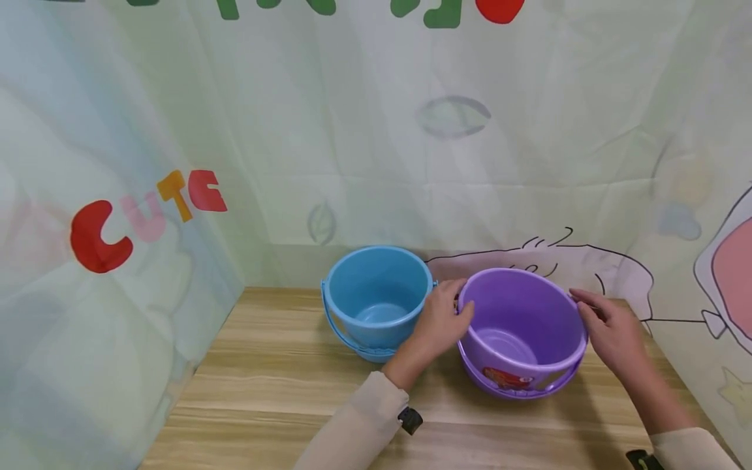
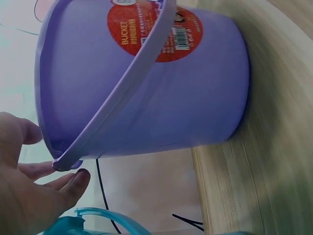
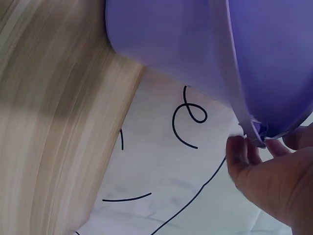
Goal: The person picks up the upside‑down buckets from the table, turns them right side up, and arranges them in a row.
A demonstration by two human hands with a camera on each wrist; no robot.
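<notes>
A purple bucket stands at the right of the wooden table, mouth up, with its handle hanging down the near side. My left hand holds its left rim by a handle hinge, thumb on the inner side and fingers outside. On the opposite rim, my right hand pinches the edge beside the other hinge, its fingertips curled up behind it. A red oval label marks the purple wall. Just left of my left hand is a light blue bucket, its handle also lowered.
The wood-grain table reaches back to a printed cloth backdrop, which also rises along the left and right sides. Both buckets stand near the table's back edge, close together.
</notes>
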